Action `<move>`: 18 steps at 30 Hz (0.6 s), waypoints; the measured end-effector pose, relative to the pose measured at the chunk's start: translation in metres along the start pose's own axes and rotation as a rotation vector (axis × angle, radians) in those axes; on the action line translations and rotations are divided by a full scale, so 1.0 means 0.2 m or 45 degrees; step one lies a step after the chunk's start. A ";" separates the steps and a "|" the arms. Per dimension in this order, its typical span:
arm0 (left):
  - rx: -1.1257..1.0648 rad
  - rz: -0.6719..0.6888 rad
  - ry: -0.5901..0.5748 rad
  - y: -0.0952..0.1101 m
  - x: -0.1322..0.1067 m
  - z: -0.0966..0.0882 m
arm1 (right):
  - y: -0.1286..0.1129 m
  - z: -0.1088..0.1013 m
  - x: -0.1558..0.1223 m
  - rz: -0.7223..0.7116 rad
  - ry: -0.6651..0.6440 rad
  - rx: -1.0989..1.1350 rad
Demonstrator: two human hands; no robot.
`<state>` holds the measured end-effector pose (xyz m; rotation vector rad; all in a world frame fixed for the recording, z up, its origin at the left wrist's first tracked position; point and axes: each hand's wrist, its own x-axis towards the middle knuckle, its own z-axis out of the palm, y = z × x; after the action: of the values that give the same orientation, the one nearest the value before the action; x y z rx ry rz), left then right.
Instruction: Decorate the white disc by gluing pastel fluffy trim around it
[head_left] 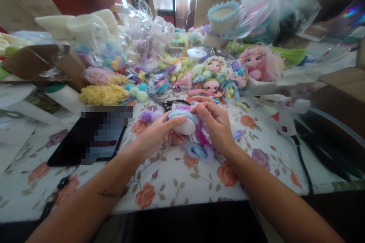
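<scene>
Near the middle of the table I hold a small doll head [186, 125] with a plain white oval side and a light blue band around it. Magenta and purple yarn hair hangs from its right side. My left hand [168, 127] grips it from the left, thumb across its top edge. The fingers of my right hand [212, 119] are bent onto its upper right edge. Just below lies a light blue and lavender ribbon loop [199, 151]. Purple pompoms [149, 116] sit to the left, and black-handled scissors [168, 105] lie behind, partly hidden.
A tablet [88, 136] lies at left. On the right stands a white hot-glue gun [285, 115] with a black cord. Behind are finished doll heads [253, 64], yellow yarn [104, 93], pale pompoms [138, 92], a ribbon spool [197, 53] and plastic bags [265, 11].
</scene>
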<state>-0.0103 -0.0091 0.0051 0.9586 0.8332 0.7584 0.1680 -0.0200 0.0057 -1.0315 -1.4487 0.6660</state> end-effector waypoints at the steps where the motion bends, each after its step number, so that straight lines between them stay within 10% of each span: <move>1: 0.015 0.006 0.004 0.00 0.00 0.00 | 0.00 0.00 0.00 -0.019 0.023 -0.014; 18: 0.095 0.071 0.043 -0.01 -0.01 0.00 | -0.02 0.00 0.01 -0.035 0.025 -0.130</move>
<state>-0.0112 -0.0126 0.0033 1.0411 0.8720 0.7977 0.1673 -0.0200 0.0110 -1.0922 -1.4899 0.5654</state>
